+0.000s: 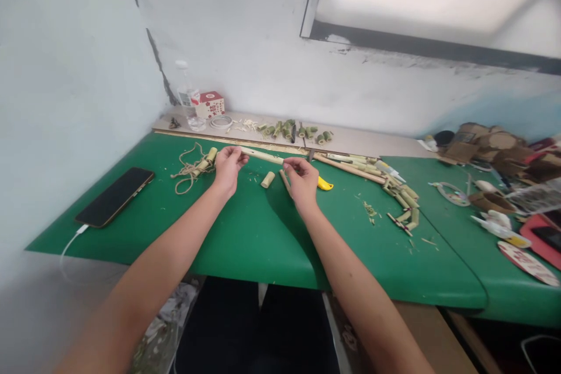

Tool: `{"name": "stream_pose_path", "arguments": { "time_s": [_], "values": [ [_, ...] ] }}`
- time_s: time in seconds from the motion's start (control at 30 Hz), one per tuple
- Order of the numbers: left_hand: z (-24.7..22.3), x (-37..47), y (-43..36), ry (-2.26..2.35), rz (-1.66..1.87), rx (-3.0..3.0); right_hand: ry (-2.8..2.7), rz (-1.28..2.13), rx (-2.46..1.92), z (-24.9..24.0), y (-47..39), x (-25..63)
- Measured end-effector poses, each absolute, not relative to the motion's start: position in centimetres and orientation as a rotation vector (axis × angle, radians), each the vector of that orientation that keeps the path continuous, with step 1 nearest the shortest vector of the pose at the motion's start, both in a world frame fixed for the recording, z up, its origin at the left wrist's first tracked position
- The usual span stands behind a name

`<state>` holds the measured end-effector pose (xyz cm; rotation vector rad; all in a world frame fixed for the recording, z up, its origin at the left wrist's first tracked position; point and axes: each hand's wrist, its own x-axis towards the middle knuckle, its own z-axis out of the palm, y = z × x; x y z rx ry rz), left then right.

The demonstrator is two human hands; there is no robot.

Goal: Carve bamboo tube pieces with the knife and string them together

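A pale bamboo stick (263,155) is stretched between my two hands above the green mat. My left hand (228,170) pinches its left end, and my right hand (301,182) pinches its right end. Another thin stick (286,182) shows beside my right hand; I cannot tell whether the fingers touch it. Below the held stick, a short bamboo piece (267,179) lies on the mat. Left of my left hand are a bamboo piece (211,156) and a tangle of twine (188,170). A yellow-handled tool (325,184) lies just right of my right hand, partly hidden.
A phone (114,196) with a white cable lies at left. At the back stand a plastic bottle (188,96), a small box (211,105) and several cut bamboo pieces (287,128). Joined bamboo pieces (405,205) lie at right, with glue bottles (502,228) beyond.
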<state>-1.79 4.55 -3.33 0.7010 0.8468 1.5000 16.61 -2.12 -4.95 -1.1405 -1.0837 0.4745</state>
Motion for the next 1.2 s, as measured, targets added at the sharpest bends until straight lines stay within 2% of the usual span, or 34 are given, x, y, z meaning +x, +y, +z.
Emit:
{"name": "stream_pose_path", "arguments": {
  "time_s": [1.2],
  "values": [
    [-3.4,-1.7,4.65,0.858,1.527,0.69,-1.086,0.464,-1.176,-4.76,-2.6,16.29]
  ]
}}
